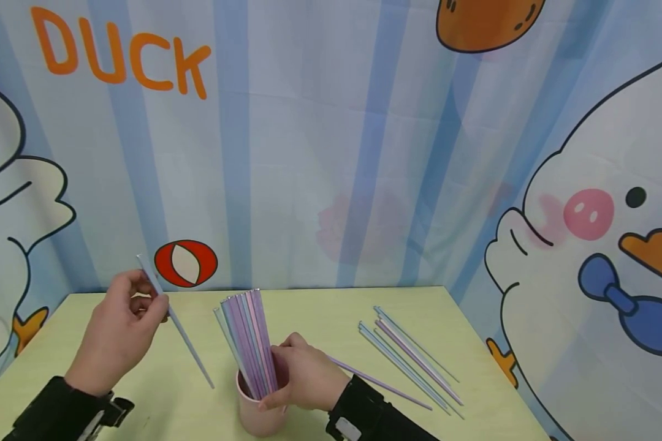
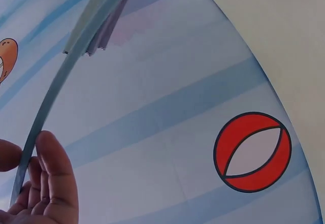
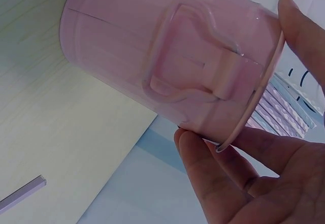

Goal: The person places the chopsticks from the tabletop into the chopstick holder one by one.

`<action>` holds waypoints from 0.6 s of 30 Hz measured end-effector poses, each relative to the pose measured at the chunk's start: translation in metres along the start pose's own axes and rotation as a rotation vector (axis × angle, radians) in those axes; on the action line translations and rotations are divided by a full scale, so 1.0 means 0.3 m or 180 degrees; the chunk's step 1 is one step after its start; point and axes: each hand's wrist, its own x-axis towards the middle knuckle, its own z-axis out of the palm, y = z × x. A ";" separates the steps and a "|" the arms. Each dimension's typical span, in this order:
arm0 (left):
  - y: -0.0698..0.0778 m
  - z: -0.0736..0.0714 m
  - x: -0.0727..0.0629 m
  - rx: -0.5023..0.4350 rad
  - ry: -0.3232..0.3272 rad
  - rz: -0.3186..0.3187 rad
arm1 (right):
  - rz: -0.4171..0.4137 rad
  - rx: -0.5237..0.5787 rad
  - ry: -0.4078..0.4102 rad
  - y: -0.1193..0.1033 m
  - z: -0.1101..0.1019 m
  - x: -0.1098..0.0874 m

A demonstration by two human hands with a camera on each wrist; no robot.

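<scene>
My left hand (image 1: 122, 327) pinches one pale blue straw (image 1: 184, 334) between thumb and fingers, slanting down to the right above the table. In the left wrist view, the same straw (image 2: 61, 76) runs upward from the fingertips. My right hand (image 1: 311, 373) grips a pink cup (image 1: 259, 416) near its rim, thumb on one side and fingers on the other. The right wrist view shows the cup's side with a wire handle (image 3: 152, 56). A bundle of purple, pink and blue straws (image 1: 248, 343) stands in the cup, leaning left, its lower ends hidden.
Several loose straws (image 1: 414, 361) lie on the right of the pale yellow table (image 1: 496, 392). A single purple straw (image 1: 386, 387) lies nearer my right hand, partly behind it. A striped duck-print curtain (image 1: 303, 153) hangs along the table's back edge.
</scene>
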 end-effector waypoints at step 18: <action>0.049 0.090 -0.015 -0.0426 0.0041 0.0172 | -0.0009 0.0033 0.0012 -0.001 0.000 -0.003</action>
